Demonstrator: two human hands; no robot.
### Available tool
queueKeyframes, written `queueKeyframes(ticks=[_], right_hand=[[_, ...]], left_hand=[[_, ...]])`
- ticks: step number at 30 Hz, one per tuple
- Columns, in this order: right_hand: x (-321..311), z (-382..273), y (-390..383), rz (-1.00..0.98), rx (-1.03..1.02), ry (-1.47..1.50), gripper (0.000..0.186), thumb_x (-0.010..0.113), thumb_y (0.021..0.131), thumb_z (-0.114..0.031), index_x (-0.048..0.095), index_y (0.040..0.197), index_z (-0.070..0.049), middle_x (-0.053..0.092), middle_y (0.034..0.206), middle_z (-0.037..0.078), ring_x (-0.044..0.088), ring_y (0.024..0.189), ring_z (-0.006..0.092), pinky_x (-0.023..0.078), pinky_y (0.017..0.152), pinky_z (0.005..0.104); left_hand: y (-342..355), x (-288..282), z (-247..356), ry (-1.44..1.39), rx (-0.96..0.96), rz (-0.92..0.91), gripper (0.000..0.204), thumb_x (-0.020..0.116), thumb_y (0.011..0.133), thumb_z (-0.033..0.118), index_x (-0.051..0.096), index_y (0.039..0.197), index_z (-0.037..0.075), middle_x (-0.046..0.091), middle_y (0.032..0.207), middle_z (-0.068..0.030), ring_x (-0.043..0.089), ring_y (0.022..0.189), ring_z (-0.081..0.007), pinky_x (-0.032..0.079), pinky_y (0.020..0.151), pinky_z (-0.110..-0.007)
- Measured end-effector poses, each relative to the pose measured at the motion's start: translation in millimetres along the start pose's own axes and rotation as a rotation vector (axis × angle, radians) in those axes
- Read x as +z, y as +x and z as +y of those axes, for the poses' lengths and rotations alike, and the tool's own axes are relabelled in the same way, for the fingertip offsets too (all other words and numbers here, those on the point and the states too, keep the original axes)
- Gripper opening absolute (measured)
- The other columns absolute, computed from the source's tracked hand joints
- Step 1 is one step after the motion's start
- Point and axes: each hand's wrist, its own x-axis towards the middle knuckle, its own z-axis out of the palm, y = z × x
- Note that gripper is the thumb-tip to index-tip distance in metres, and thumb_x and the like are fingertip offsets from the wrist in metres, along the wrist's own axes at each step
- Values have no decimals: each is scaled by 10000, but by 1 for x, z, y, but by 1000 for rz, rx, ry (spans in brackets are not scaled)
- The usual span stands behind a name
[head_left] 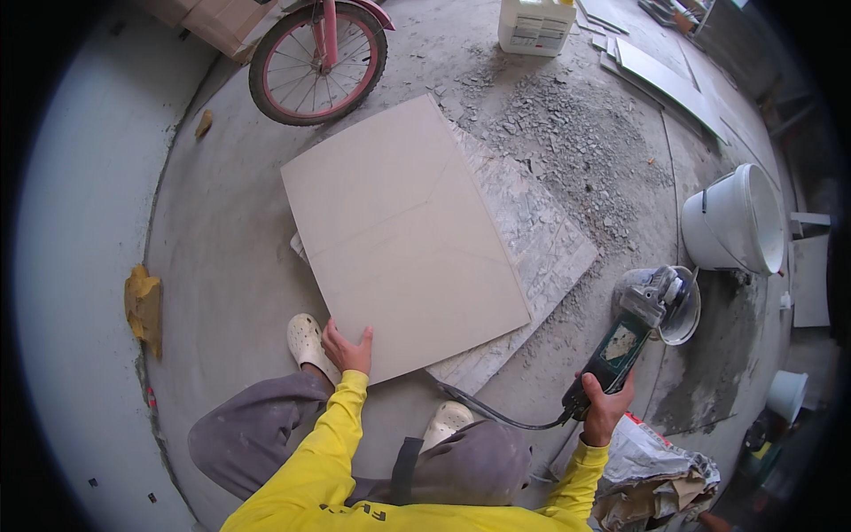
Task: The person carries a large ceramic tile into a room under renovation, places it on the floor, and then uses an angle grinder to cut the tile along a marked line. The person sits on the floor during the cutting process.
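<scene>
A large square beige tile (408, 239) lies in front of me, with a faint line across its surface. Under it is a scuffed grey board (545, 239), turned at a different angle and showing along the right side. At the tile's near left corner, my left hand (347, 348) is closed on the edge, thumb on top and fingers at the side. My right hand (607, 403) is wrapped around the rear of a dark green angle grinder (625, 341), held to the right of the tile. Its head points away from me, and its black cord (496, 418) runs left toward the board.
A bicycle wheel (319, 64) stands beyond the tile, left of a white canister (536, 27). Grey rubble (576, 133) covers the floor at the far right. A white bucket (731, 222) and a smaller bucket (683, 324) stand right; a crumpled sack (660, 465) lies near right.
</scene>
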Motion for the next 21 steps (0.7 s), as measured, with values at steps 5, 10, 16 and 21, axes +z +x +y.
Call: queueKeyframes(ticks=[5,10,16,21], right_hand=[[-26,-33,16,-15,-53,-61,597,845,777,-110,535,1272,16,654,959,58,688,780,175,562,736,286],[-48,-69,18,23,-134,-131,609,847,790,-129,531,1290,18,664,961,72,686,782,171,560,734,282],[-76,-115,17,128,-236,-332,536,832,823,-117,560,1266,14,667,973,57,659,810,143,530,765,251],[-74,-148,-10,209,-303,-288,496,818,842,-110,573,1255,15,663,995,54,640,831,141,527,798,272]], left_hand=[[-27,14,92,358,699,-403,1021,648,838,679,275,1598,109,211,1651,-161,179,1516,-414,196,1171,-657],[-13,25,131,489,646,-569,924,628,872,644,319,1584,143,217,1659,-123,212,1496,-432,238,1150,-665],[15,19,155,639,572,-870,814,647,902,524,350,1568,164,213,1664,-115,278,1466,-437,277,1126,-666],[88,15,144,681,534,-625,923,723,873,431,209,1620,259,135,1695,-97,226,1503,-442,280,1127,-667]])
